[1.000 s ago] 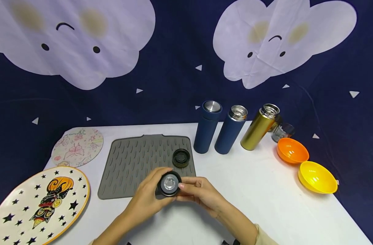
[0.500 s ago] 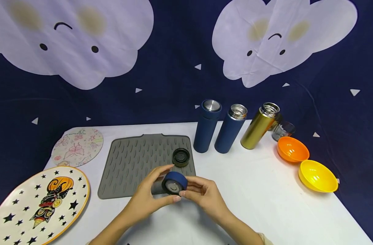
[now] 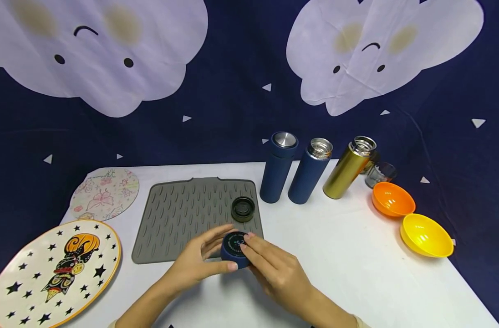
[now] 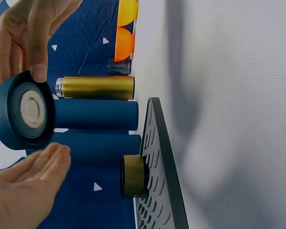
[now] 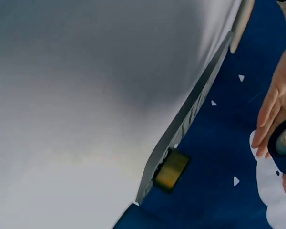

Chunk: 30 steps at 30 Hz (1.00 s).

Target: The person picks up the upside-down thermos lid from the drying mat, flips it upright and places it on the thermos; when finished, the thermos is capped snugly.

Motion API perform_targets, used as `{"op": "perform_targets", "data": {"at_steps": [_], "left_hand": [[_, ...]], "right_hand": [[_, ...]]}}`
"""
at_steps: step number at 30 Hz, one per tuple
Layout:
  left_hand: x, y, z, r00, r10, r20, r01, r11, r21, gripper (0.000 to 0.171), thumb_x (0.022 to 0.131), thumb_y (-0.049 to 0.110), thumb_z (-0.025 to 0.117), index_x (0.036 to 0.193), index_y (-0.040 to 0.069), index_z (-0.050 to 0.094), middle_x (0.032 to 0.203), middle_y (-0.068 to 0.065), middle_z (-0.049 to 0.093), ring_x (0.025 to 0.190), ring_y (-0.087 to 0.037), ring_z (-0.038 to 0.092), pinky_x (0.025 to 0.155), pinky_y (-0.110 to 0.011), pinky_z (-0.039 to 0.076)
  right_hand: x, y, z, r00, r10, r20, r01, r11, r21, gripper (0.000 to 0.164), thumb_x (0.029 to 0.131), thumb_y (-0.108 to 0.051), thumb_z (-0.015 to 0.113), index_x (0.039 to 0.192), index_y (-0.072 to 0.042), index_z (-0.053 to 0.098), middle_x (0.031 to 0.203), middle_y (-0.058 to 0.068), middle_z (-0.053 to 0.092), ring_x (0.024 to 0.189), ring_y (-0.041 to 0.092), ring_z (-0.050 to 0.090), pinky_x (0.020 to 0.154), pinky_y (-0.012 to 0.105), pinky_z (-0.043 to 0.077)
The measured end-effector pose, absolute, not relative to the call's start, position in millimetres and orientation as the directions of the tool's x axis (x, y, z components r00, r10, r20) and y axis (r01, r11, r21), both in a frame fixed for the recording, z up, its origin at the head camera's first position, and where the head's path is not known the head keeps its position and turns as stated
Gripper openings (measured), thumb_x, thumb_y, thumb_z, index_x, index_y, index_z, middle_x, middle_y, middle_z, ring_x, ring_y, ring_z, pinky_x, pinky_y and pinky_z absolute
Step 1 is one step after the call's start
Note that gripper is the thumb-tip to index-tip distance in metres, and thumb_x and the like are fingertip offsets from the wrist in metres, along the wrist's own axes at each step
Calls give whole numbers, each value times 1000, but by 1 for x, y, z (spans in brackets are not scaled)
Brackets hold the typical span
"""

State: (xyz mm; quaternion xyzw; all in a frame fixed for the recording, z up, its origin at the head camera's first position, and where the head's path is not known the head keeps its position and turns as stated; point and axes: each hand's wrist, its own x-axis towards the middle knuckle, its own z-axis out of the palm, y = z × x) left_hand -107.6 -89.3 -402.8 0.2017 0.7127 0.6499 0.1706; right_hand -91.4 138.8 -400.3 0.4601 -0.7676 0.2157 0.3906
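Observation:
A blue bottle lid (image 3: 231, 247) with a lit display on its dark top is held above the near edge of the grey mat (image 3: 180, 218). My right hand (image 3: 280, 275) pinches its rim, two fingers lying across the top; in the left wrist view the right thumb is on the rim and the lid's pale round underside (image 4: 32, 110) shows. Around the lid's left side my left hand (image 3: 194, 263) is spread, fingers behind and thumb in front; the left wrist view shows a gap between it and the lid. On the mat sits a gold-sided lid (image 3: 243, 210), black inside up.
At the back stand a blue bottle (image 3: 277, 173) with a steel-topped lid, an open blue bottle (image 3: 307, 177) and an open gold bottle (image 3: 345, 175). To the right are a clear glass (image 3: 380, 174), an orange bowl (image 3: 393, 199) and a yellow bowl (image 3: 425, 236). A star-patterned plate (image 3: 24, 269) lies left.
The blue lid has turned from underside towards the head camera to display side up. My right fingers have shifted from its side onto its top.

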Motion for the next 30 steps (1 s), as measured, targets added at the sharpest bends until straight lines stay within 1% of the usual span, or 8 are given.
{"op": "perform_targets", "data": {"at_steps": [4,10,13,16,21,24,27,30], "left_hand": [[-107,-88,-404,-838,534,116,161,38,986,81,80,15,84,149,14,41,151,-14,45,141,-34,42,115,-44,33],[-102,-82,-407,-798,560,224,279,13,960,86,75,13,87,148,20,43,151,-4,47,140,-23,45,114,-21,34],[-99,-79,-407,-789,563,244,324,45,945,84,75,17,88,147,22,44,148,1,50,137,-18,48,112,-21,35],[-96,-76,-406,-789,551,271,370,75,926,82,76,19,87,146,22,45,146,3,52,135,-16,50,112,-29,39],[-93,-73,-403,-779,532,332,446,98,889,80,76,25,87,144,23,46,142,5,56,130,-17,54,109,-36,44],[-93,-71,-403,-770,503,393,507,109,855,76,77,25,87,142,21,48,137,3,59,125,-16,58,105,-35,48],[-94,-70,-405,-777,452,438,539,118,834,72,77,21,87,139,19,50,135,-1,61,120,-16,61,98,-34,53],[-97,-70,-408,-798,413,439,525,118,843,73,74,18,88,137,18,51,136,-1,61,119,-15,61,93,-33,55]], "right_hand": [[-94,137,-390,-49,-609,792,-826,470,310,23,102,-2,49,105,5,71,107,21,73,98,32,72,83,33,59],[-97,139,-384,168,-667,726,-730,411,546,22,100,-1,51,98,4,72,100,21,73,93,31,73,80,33,60],[-99,141,-388,248,-654,715,-694,394,602,20,99,-2,53,98,4,72,98,22,74,91,31,73,76,33,61],[-101,142,-393,288,-641,711,-680,386,623,19,98,-4,55,99,5,72,97,22,74,90,33,73,74,34,61],[-101,143,-396,310,-639,704,-673,376,637,22,100,-9,56,101,6,72,98,23,73,91,34,73,75,36,61],[-101,143,-393,276,-645,713,-688,385,615,25,102,-11,52,103,6,71,101,23,73,93,33,73,77,36,61],[-104,145,-390,182,-644,743,-717,430,548,24,102,-12,52,106,7,66,106,25,71,96,33,72,80,37,60],[-113,151,-390,20,-597,802,-743,528,412,31,101,-19,56,113,10,58,114,27,66,99,34,69,82,38,58]]}}
